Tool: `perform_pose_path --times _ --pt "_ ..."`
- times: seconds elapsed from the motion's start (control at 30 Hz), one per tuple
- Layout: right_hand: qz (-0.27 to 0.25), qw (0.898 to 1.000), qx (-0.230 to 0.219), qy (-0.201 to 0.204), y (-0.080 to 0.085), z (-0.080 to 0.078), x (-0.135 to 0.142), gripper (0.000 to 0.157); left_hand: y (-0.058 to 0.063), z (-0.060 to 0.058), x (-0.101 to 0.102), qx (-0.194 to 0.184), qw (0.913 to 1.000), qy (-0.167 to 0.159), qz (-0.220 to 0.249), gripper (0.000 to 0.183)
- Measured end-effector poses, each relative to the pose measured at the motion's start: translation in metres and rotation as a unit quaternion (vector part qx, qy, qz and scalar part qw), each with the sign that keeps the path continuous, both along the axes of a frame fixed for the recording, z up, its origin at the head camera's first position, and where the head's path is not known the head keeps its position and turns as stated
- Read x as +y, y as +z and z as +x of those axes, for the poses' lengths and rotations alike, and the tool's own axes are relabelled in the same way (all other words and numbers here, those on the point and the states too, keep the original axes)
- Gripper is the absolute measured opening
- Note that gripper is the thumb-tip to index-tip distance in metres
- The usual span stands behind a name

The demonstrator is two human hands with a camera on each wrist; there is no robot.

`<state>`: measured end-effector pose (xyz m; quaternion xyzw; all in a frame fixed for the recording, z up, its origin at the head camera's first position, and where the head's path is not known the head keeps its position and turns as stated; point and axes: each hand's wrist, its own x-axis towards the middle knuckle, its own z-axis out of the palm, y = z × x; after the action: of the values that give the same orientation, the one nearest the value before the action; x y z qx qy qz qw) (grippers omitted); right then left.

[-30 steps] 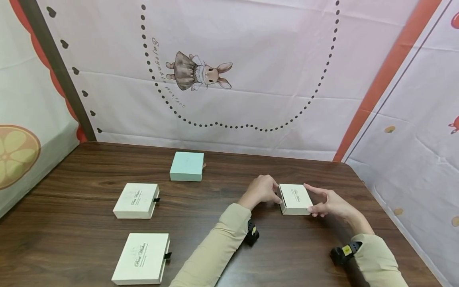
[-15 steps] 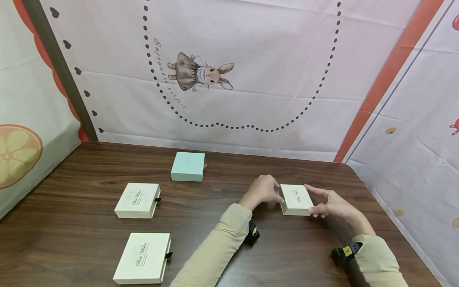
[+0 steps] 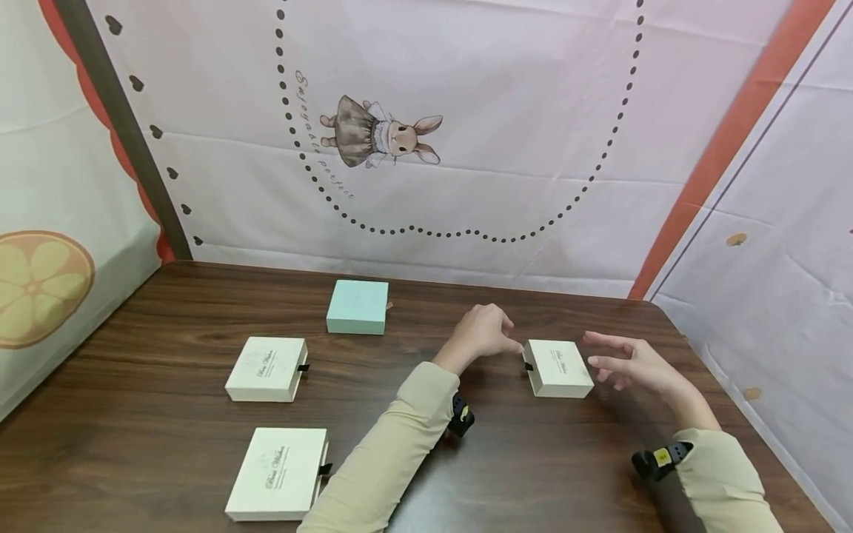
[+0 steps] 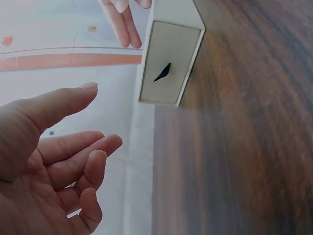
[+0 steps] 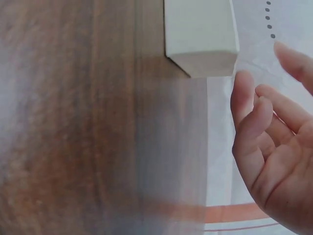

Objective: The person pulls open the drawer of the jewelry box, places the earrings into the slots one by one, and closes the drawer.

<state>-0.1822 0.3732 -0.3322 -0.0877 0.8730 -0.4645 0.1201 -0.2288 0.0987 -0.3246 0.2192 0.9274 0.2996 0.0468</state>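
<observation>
A small cream drawer-style gift box (image 3: 558, 368) with printed lettering lies on the table between my hands. Its drawer front, with a black ribbon tab (image 4: 163, 72), faces my left hand (image 3: 481, 334) and sits flush in the sleeve. My left hand hovers just off that end, fingers relaxed and holding nothing in the left wrist view. Past the box's opposite end, my right hand (image 3: 636, 364) is raised with loosely bent fingers, apart from the box. The right wrist view shows the box's plain end (image 5: 210, 63) beside the right fingertips.
Two more cream boxes with black tabs, one farther back (image 3: 266, 369) and a larger one (image 3: 278, 474) in front, lie at the left. A mint-green box (image 3: 358, 307) sits near the table's back edge. Printed cloth (image 3: 493, 163) hangs behind the dark wooden table (image 3: 166, 414).
Both hands have let go of the cream box and drawn back from its ends. The drawer's dark gap at the left end has shut, and the black tab now shows.
</observation>
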Motion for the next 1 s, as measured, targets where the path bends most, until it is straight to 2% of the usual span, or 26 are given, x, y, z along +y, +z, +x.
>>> perform_pose_path --times 0.17,0.37,0.5,0.73,1.0 --pt "-0.002 1.0 0.004 -0.012 0.008 -0.004 -0.006 0.059 0.012 -0.002 -0.011 0.006 0.9997 0.014 -0.019 0.042" --pt "0.028 1.0 0.006 -0.013 0.015 -0.009 -0.011 0.059 0.026 -0.004 -0.029 0.009 0.9988 0.017 -0.044 0.04" --pt "0.022 1.0 0.001 -0.019 0.016 -0.011 -0.015 0.059 0.033 -0.006 -0.041 0.012 0.998 0.019 -0.059 0.041" --pt "0.06 0.998 0.022 -0.002 0.02 -0.014 -0.021 0.058 0.038 -0.005 -0.067 0.007 0.998 0.009 -0.062 0.043" --pt "0.1 0.994 0.05 0.02 0.029 -0.013 -0.034 0.053 0.041 0.0 -0.097 0.025 0.9962 -0.003 -0.084 0.043"
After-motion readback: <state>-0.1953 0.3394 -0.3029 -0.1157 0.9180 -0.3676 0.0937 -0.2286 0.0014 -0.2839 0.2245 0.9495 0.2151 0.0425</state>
